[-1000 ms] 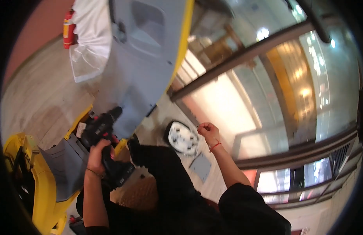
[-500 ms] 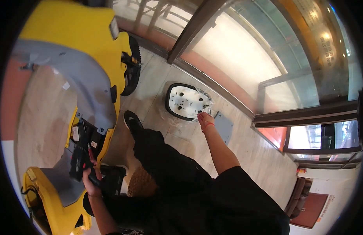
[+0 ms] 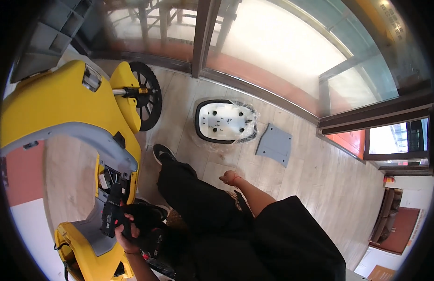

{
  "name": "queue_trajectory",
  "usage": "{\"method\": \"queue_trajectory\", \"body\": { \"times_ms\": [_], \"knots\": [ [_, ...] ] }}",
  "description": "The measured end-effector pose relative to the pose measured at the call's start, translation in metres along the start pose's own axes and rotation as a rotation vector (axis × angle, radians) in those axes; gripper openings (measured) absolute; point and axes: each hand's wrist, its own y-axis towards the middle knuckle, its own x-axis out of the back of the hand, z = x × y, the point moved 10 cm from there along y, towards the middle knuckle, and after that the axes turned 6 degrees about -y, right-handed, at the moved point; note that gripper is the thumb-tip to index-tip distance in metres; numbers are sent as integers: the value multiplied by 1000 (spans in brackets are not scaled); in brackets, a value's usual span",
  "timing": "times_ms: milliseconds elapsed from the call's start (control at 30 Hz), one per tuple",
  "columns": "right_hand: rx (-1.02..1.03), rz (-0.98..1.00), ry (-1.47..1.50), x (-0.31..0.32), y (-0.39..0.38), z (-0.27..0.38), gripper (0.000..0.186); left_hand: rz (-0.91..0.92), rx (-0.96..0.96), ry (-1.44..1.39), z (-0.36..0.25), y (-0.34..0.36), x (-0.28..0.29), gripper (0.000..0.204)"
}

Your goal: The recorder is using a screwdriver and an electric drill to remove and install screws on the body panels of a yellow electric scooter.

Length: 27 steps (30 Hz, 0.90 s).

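My left hand [image 3: 127, 235] is wrapped round the grip of a black cordless drill [image 3: 113, 208]. The drill is beside the open compartment [image 3: 112, 180] in the floor of a yellow scooter [image 3: 48, 100]. My right hand [image 3: 229, 178] is closed above the floor, and whatever may be inside its fingers is hidden. In front of that hand, a seat [image 3: 214, 122] lies upside down, showing its white base with dark fittings and a black rim, partly in clear plastic film. A flat grey panel [image 3: 276, 145] lies to the right of the seat.
The scooter's front wheel [image 3: 149, 96] stands near a framed glass door [image 3: 273, 61]. My shoe [image 3: 161, 153] is on the wood-look floor [image 3: 315, 187] beside the scooter. A grey slotted rack [image 3: 50, 40] is at the far left. A brown sofa [image 3: 384, 218] stands at the right.
My right hand has drawn back from the seat toward my body and closed. My left hand with the drill appears lower and farther right. The view has shifted, showing more of the front wheel.
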Motion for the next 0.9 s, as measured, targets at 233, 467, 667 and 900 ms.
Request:
{"method": "queue_trajectory", "body": {
  "times_ms": [233, 467, 667, 900],
  "knots": [
    [-56, -169, 79, 71, -23, 13, 41, 84, -12, -25, -9, 3, -50, 41],
    [125, -313, 653, 120, -47, 47, 30, 54, -170, -113, -29, -58, -43, 45],
    [123, -381, 670, 112, -60, 41, 26, 59, -222, -140, -51, -128, 6, 43],
    [182, -485, 398, 104, -72, 54, 35, 41, -391, -272, -71, -207, 41, 45]
  ]
}}
